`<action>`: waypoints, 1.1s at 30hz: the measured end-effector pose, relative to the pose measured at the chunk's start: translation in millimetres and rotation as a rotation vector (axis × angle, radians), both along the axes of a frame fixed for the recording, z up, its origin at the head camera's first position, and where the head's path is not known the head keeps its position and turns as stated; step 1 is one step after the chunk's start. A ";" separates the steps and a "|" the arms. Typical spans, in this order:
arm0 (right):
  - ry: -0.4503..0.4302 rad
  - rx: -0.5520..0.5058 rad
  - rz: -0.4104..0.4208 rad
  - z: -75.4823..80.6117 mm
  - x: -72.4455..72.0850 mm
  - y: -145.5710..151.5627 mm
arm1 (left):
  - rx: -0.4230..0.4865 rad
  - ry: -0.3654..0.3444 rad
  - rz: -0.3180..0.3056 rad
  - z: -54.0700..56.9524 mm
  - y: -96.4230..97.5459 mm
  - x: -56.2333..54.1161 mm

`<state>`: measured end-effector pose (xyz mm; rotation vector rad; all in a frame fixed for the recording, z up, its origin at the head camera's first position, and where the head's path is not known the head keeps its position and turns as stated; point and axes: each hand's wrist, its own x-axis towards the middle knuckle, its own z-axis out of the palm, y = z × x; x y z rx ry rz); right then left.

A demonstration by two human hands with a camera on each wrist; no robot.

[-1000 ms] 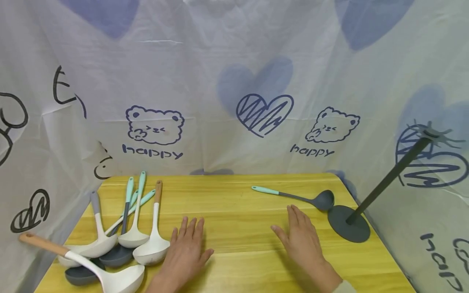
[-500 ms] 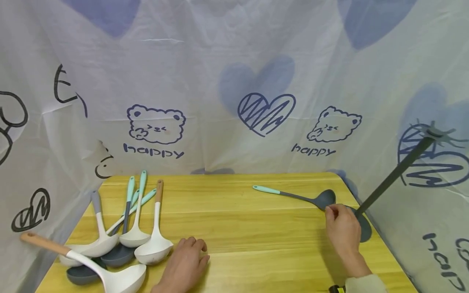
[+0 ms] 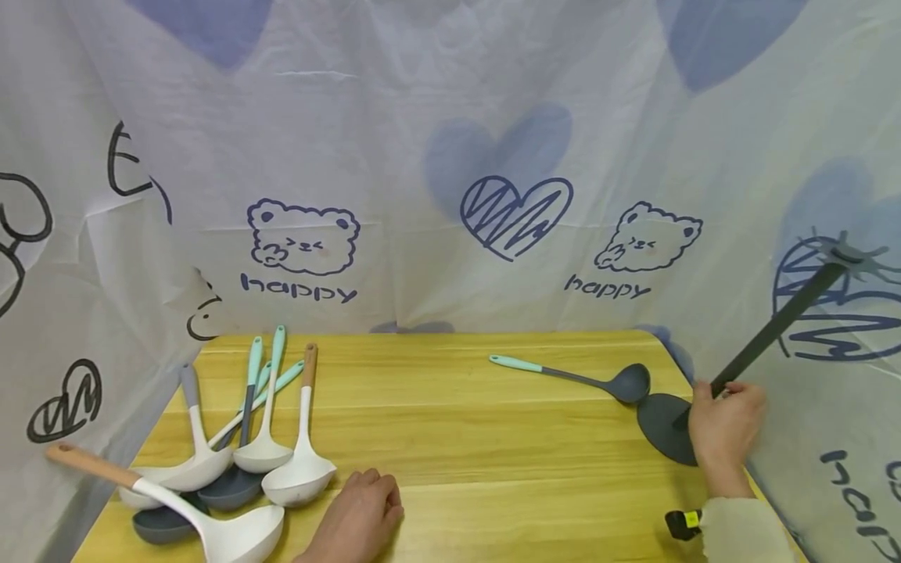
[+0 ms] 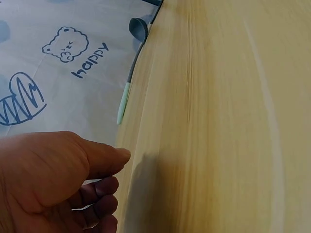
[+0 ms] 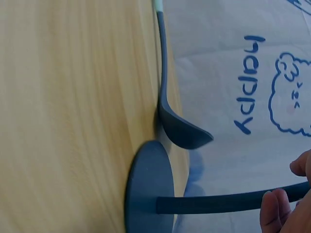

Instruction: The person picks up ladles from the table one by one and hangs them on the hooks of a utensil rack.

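At the right, my right hand (image 3: 728,426) is at the dark pole of a utensil stand (image 3: 781,317), its fingers curled round it low above the round base (image 3: 663,428). In the right wrist view, the thumb (image 5: 300,166) and fingertips (image 5: 273,206) lie on either side of the pole. Beside the base lies a dark grey ladle (image 3: 628,384) with a mint handle. My left hand (image 3: 362,512) rests loosely curled over the table, holding nothing, just right of a white ladle with a wooden handle (image 3: 299,475).
Several ladles, white and dark grey, lie heaped at the left of the wooden table (image 3: 457,438); a wood-handled white one (image 3: 239,536) lies in front. Spiky prongs (image 3: 848,258) top the stand. A printed white cloth (image 3: 408,156) encloses the back and sides.
My right hand has moved right, from over the table past the ladle's bowl to the stand's pole. The left hand has drawn back slightly and its fingers have curled. The ladles stay put.
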<state>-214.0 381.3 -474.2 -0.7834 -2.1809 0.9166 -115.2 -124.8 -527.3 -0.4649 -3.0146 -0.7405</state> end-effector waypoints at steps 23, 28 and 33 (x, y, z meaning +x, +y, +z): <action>-0.236 0.102 0.073 20.2 -8.9 22.0 | 0.039 -0.057 -0.021 -0.9 -2.7 0.7; -0.247 0.118 0.088 23.0 -4.6 16.0 | 0.040 -0.053 -0.017 -1.4 -2.2 0.5; -0.220 0.178 0.114 21.0 5.0 4.6 | 0.026 -0.019 -0.003 -1.7 -2.4 0.5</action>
